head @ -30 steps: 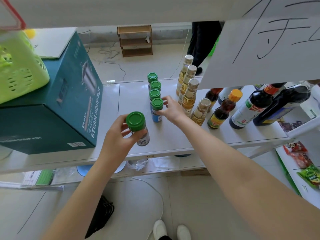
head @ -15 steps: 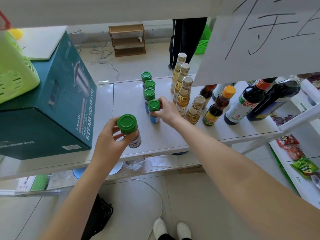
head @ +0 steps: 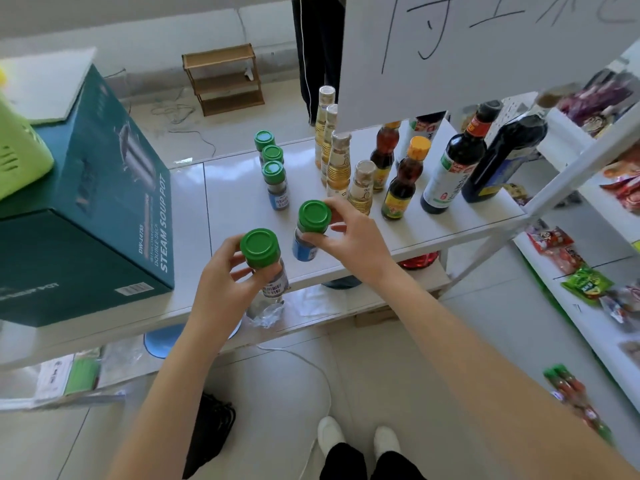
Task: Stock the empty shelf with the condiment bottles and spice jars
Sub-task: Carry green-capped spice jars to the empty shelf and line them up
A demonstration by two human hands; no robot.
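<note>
My left hand (head: 225, 289) grips a green-capped spice jar with a white label (head: 265, 261) over the front edge of the white shelf (head: 235, 192). My right hand (head: 353, 237) grips a second green-capped jar with a blue label (head: 308, 226), lifted and tilted just above the shelf. Three more green-capped jars (head: 273, 171) stand in a row behind. To their right stand pale oil bottles (head: 337, 164), amber sauce bottles (head: 403, 185) and dark soy sauce bottles (head: 453, 168).
A teal soup-pot box (head: 104, 202) fills the shelf's left side, with a lime basket (head: 17, 157) on top. A white paper sign (head: 485, 43) hangs over the right. Snack packets (head: 585, 282) lie on a lower right shelf. A person's dark trousers (head: 318, 53) stand behind.
My right hand has lifted the blue-label jar out of the row and drawn it toward me. My left hand has brought its jar nearer, over the shelf's front edge.
</note>
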